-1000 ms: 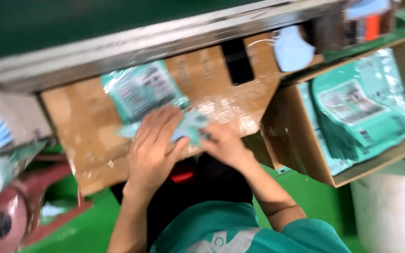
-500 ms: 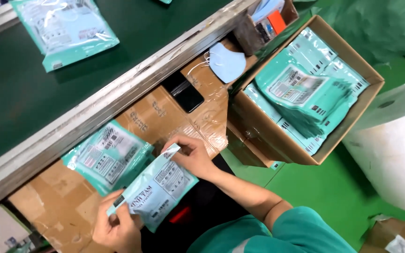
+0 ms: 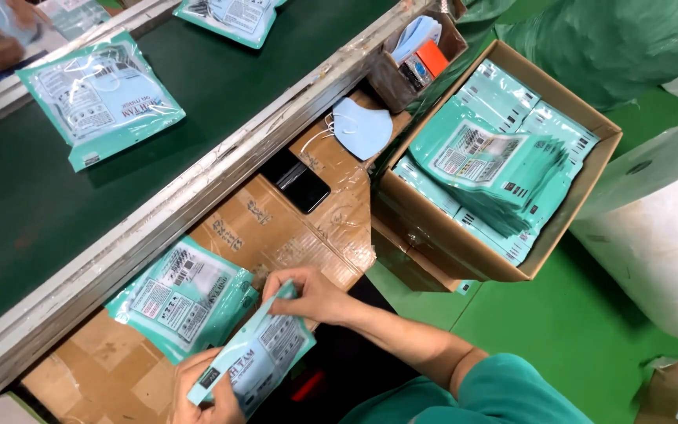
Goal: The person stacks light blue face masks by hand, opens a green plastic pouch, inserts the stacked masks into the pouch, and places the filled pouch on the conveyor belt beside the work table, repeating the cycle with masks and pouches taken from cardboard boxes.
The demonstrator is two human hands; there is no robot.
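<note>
Left hand (image 3: 207, 386) and right hand (image 3: 308, 292), both closed, pinch opposite ends of a teal packet (image 3: 256, 363) over the cardboard-covered bench's (image 3: 276, 228) near edge; a slackened pinch could drop it to the floor.

Teal sealed mask packet (image 3: 256, 363), tilted, gripped at both ends.

A cardboard-covered bench (image 3: 276, 228) carries a stack of teal packets (image 3: 186, 298), a black phone (image 3: 301, 180) and a blue mask (image 3: 362, 128).
</note>
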